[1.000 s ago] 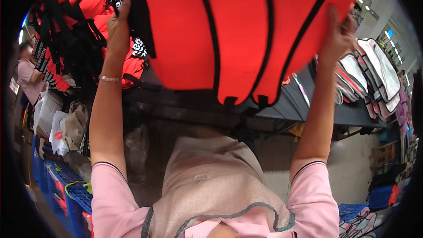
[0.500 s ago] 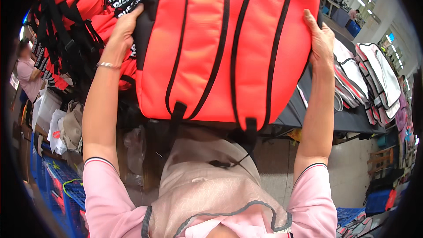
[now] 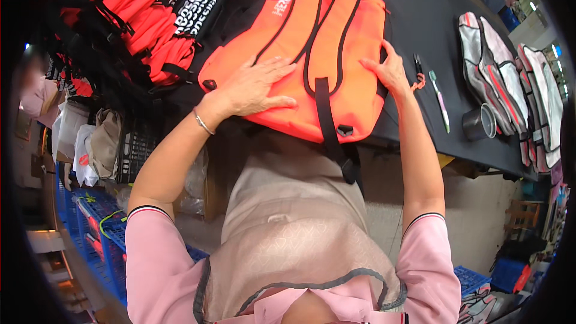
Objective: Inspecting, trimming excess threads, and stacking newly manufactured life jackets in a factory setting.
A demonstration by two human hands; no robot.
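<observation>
An orange-red backpack [image 3: 288, 105] with black-edged shoulder straps lies on the black-covered table, its strap side facing up. My left hand [image 3: 255, 87] rests flat on its lower left part, fingers stretched out. At the pack's right edge, my right hand [image 3: 390, 72] has its thumb on the panel and its other fingers round the side, partly hidden. A black webbing strap [image 3: 327, 120] hangs from the pack over the table's near edge.
Red and black backpacks [image 3: 144, 30] are piled at the far left. To the right are a toothbrush [image 3: 440, 102], a dark pen-like tool [image 3: 418, 66], a grey cup [image 3: 478, 123] and white-grey bags [image 3: 495, 78]. Blue crates [image 3: 90, 240] stand at lower left.
The backpack has gone from raised in both hands to lying on the table. My left hand has shifted from its left side onto its panel. The toothbrush and cup now show.
</observation>
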